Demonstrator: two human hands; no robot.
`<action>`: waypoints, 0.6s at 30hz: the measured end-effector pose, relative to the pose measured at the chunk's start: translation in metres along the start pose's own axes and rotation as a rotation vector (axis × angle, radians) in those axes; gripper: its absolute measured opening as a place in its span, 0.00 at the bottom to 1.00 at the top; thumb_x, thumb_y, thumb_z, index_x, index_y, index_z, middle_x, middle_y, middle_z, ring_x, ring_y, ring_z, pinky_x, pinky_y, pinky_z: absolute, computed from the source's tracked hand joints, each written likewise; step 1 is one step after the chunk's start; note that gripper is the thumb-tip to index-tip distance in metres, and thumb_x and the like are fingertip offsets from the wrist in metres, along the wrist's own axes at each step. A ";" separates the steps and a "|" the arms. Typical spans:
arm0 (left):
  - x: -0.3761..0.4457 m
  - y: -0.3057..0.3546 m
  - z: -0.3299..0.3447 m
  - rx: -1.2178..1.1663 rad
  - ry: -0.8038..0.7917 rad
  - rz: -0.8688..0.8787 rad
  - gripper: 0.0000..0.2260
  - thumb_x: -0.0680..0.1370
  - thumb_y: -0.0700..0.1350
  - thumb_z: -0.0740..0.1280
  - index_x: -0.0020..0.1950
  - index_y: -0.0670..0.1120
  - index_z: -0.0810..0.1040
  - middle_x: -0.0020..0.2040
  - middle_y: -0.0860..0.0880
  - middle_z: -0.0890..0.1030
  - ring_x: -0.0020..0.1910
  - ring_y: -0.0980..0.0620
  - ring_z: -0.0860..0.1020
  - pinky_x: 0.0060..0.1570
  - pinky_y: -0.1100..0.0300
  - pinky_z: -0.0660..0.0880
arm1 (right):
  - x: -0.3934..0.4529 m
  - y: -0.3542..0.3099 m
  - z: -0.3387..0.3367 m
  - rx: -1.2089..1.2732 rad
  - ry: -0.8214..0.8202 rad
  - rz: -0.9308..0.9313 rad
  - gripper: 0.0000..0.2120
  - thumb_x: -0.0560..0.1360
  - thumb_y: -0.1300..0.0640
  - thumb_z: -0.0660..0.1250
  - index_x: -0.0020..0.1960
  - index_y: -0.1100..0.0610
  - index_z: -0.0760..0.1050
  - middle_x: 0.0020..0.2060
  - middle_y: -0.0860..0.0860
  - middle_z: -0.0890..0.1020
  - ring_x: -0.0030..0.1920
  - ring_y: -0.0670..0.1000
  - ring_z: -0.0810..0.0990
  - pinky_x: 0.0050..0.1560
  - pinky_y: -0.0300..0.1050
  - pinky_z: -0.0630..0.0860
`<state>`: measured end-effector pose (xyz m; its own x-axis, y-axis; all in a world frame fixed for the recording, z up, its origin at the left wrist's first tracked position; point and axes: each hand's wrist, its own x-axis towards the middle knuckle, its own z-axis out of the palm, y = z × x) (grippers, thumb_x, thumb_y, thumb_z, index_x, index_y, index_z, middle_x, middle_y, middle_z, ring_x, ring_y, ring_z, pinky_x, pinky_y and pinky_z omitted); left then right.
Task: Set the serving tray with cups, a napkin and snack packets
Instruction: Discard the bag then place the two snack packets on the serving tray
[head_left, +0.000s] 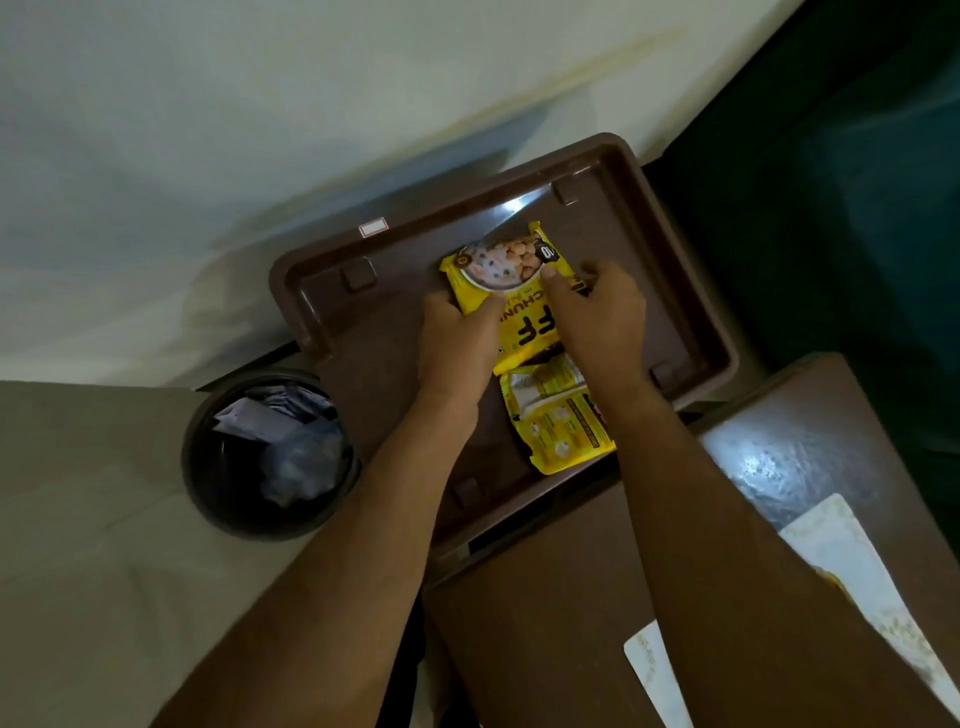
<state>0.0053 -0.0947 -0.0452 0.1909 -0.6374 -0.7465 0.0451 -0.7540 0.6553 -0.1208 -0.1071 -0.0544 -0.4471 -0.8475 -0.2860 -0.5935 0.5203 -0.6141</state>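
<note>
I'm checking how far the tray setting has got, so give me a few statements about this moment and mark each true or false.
1. Both hands hold the same yellow snack packet. True: the left hand and the right hand grip its two sides.
2. A second yellow snack packet lies in the brown rectangular plastic tray. True.
3. Cups already stand in the tray. False: no cups show; only the two packets are in it.
4. The dark round waste bin is empty. False: it holds crumpled paper and plastic.
5. The tray sits on the white floor. False: it rests on a brown surface.
</note>
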 end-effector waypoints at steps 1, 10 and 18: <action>0.003 0.003 0.000 -0.064 -0.018 -0.013 0.19 0.75 0.53 0.73 0.62 0.49 0.76 0.56 0.46 0.85 0.52 0.46 0.86 0.51 0.48 0.84 | 0.003 -0.002 -0.001 0.037 -0.016 0.045 0.23 0.78 0.44 0.72 0.63 0.61 0.81 0.53 0.54 0.86 0.54 0.53 0.84 0.49 0.45 0.77; 0.019 0.023 -0.015 -0.057 -0.168 0.157 0.17 0.77 0.40 0.76 0.64 0.45 0.78 0.56 0.47 0.87 0.53 0.49 0.88 0.52 0.46 0.85 | 0.001 -0.018 -0.047 0.562 -0.350 0.249 0.29 0.70 0.59 0.81 0.67 0.57 0.73 0.56 0.52 0.85 0.51 0.54 0.89 0.47 0.52 0.86; 0.022 0.048 -0.023 0.048 -0.294 0.292 0.20 0.72 0.33 0.79 0.60 0.44 0.79 0.56 0.43 0.88 0.54 0.46 0.87 0.55 0.46 0.84 | 0.005 -0.018 -0.060 0.830 -0.401 0.313 0.17 0.68 0.75 0.75 0.55 0.68 0.77 0.47 0.60 0.87 0.47 0.61 0.89 0.44 0.59 0.86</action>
<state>0.0337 -0.1413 -0.0270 -0.0996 -0.8384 -0.5359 -0.0166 -0.5371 0.8434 -0.1521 -0.1141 -0.0005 -0.1523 -0.7359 -0.6598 0.2427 0.6193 -0.7467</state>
